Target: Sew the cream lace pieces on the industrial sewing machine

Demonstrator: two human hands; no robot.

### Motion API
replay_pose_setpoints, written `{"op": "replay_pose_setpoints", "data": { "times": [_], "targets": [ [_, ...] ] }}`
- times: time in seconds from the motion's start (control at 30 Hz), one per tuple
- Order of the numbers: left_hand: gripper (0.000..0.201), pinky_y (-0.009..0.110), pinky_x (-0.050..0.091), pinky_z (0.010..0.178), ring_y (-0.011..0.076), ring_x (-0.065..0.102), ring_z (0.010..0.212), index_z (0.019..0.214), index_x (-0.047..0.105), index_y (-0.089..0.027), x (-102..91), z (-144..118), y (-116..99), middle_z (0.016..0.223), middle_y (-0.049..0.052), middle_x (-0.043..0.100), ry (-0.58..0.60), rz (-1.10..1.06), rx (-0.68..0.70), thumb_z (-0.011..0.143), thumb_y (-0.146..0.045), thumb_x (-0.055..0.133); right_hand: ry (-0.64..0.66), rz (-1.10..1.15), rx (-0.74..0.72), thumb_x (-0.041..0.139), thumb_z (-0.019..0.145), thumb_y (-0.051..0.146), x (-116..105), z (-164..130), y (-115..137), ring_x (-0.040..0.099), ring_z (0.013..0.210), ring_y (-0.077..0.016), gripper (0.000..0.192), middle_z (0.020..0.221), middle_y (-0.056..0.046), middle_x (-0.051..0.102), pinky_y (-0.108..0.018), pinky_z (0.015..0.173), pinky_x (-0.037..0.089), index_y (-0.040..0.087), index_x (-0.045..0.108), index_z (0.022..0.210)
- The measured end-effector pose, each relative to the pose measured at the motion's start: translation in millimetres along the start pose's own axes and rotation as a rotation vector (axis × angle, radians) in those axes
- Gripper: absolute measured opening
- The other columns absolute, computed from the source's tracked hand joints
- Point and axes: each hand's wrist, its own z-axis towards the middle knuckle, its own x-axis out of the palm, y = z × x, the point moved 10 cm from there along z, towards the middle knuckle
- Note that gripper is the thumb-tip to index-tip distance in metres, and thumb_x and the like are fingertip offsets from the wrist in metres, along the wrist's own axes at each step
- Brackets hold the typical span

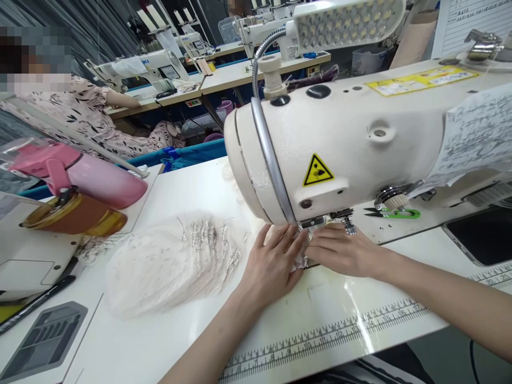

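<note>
Worktable: sewing machine, two o'clock. Left hand spread at fabric; right hand, grip indeterminable. Probable feeding step; next calls for even guidance.

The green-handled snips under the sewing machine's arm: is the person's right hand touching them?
Apart. The head view shows a strip of white surface between the right hand and the green-handled snips.
</note>
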Motion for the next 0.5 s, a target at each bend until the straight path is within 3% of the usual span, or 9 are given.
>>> {"op": "replay_pose_setpoints", "data": {
  "times": [0.5],
  "targets": [
    [0.059,0.053,0.030,0.104,0.0293,0.055,0.112,0.139,0.042,-0.022,2.8,0.5,-0.1,0.127,0.009,0.060,0.013,0.019,-0.016,0.083,-0.037,0.051,-0.051,-0.203,0.076,0.044,0.087,0.004,-17.6,5.9,-10.9,0.051,0.071,-0.0104,0.023,0.073,0.004,0.064,-0.026,0.063,0.033,0.020,0.058,0.079]
  ]
}}
